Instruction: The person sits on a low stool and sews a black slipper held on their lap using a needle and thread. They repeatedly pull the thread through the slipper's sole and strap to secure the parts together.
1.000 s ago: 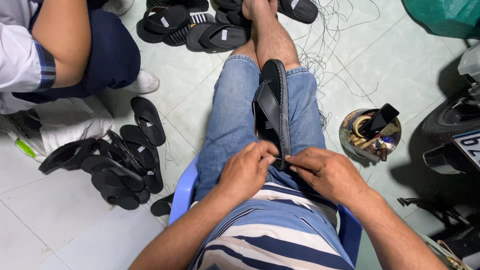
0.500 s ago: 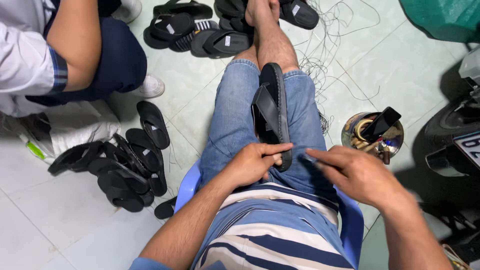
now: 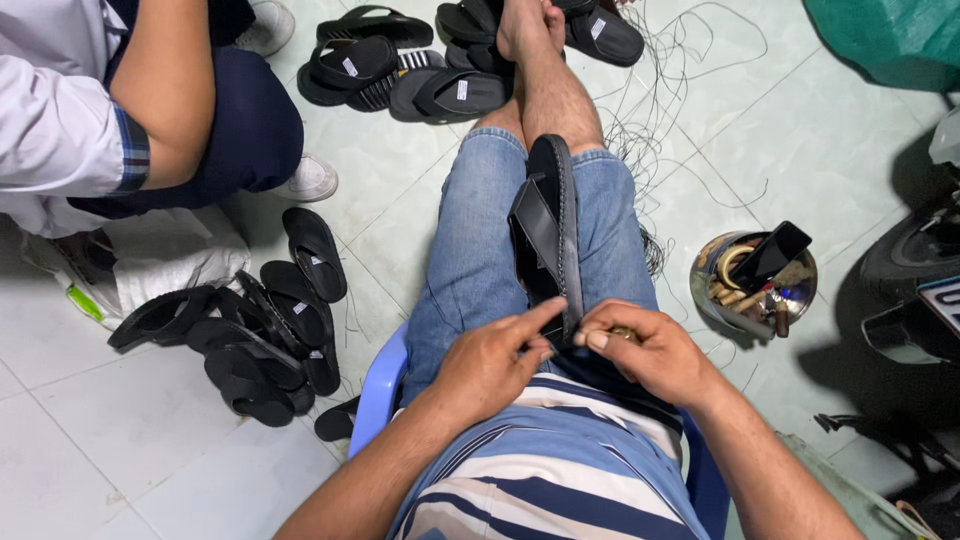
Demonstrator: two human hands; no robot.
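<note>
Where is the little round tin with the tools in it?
In the head view, the round tin sits on the tiled floor on the person's right side, just beyond the right hand.

The near end of the black rubber sandal (image 3: 552, 225) lying on edge along the lap is disappearing behind the left hand (image 3: 490, 362) and the right hand (image 3: 640, 350), so how the fingers are gripping it cannot be told. A small object is peeking from under the right hand, too hidden to identify. The blue plastic chair (image 3: 378, 392) is showing only at its edges. The seated person in the white shirt (image 3: 60, 120), far left, is being cut off by the frame. The dark vehicle (image 3: 915, 290) at right is running past the edge.
</note>
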